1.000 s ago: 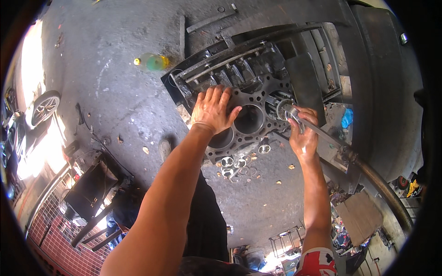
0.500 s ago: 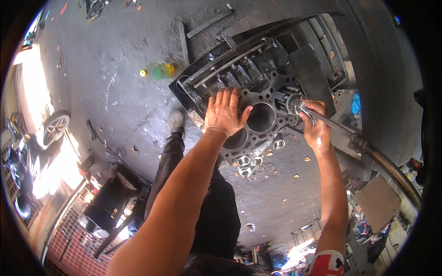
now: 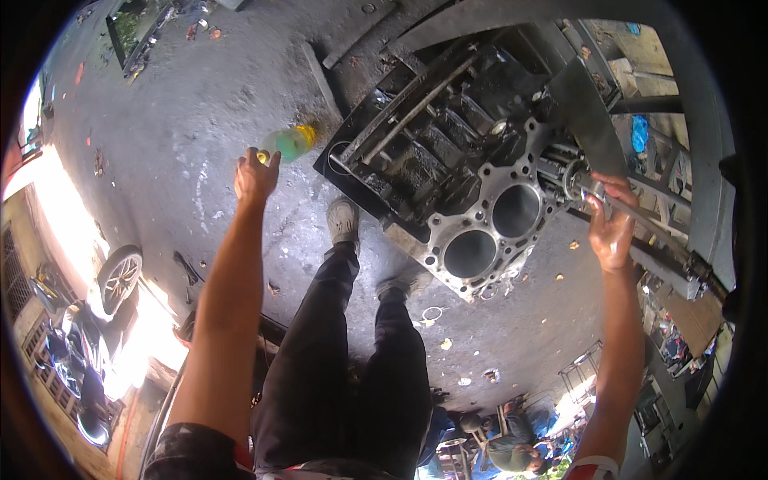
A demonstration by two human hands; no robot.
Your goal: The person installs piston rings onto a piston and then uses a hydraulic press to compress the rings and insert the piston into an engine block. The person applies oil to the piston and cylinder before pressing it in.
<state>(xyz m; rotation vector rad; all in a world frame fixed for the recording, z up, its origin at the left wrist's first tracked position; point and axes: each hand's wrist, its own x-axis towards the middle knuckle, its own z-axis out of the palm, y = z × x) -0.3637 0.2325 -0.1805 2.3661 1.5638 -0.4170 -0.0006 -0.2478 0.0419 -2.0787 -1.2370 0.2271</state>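
Observation:
My left hand (image 3: 256, 178) reaches out to the left, thumb and fingers apart on either side of the yellow cap of a clear plastic bottle (image 3: 290, 144) holding greenish liquid. Whether the fingertips touch the cap, I cannot tell. On the right, my right hand (image 3: 612, 224) is closed around the shaft of a cylinder hone (image 3: 574, 179), whose round metal head is beside the engine block's edge. The dark engine block (image 3: 494, 180) lies between my hands, its flat, pale face showing two round bores and many small holes.
Metal bars (image 3: 322, 80) lie behind the bottle. A curved dark metal frame (image 3: 680, 104) arches over the far right. My feet stand in front of the block, with thin rings (image 3: 433, 314) on the floor nearby. A wheel (image 3: 120, 280) and motorcycle (image 3: 80, 360) are far left.
My left hand has left the block's top face and stretched left to the bottle's cap. My right hand keeps its hold on the hone. The view has shifted, so the block appears farther right.

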